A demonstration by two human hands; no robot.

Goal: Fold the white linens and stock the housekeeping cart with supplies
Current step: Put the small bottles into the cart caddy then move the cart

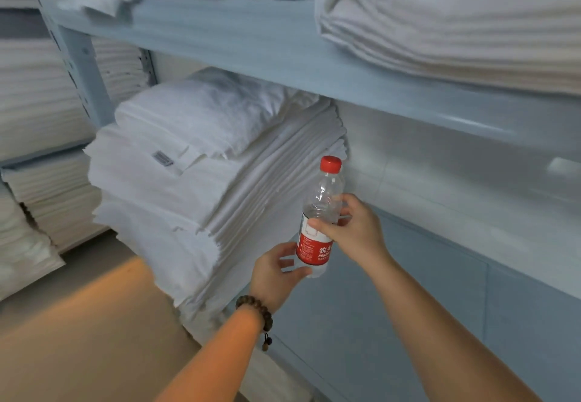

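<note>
Two hands hold one clear plastic water bottle (323, 200) upright at lower centre of the frame. The right hand (352, 228) grips its middle, thumb in front and fingers curled behind. The left hand (276, 271) cups the base, fingers wrapped round the bottom edge. The bottle sits just in front of the right side of a tall stack of folded white linens (176, 187) at centre left.

Right of the stack the pale blue lower shelf board (408, 323) lies bare out to the right edge, backed by a pale panel (440, 165). Overhead room is tight: the upper shelf (251, 46) runs diagonally across the frame, and the stack's crumpled top piece almost reaches it. Thick folded towels (456, 24) at upper right overhang that shelf's front edge. A perforated metal post (78, 68) stands at left, with more white stacks beyond it.

The bottle is ribbed, with a red cap (330, 163) and a red label (312, 252). A wooden bead bracelet (256, 307) circles the left wrist. Smooth floor (78, 323) fills the lower left.
</note>
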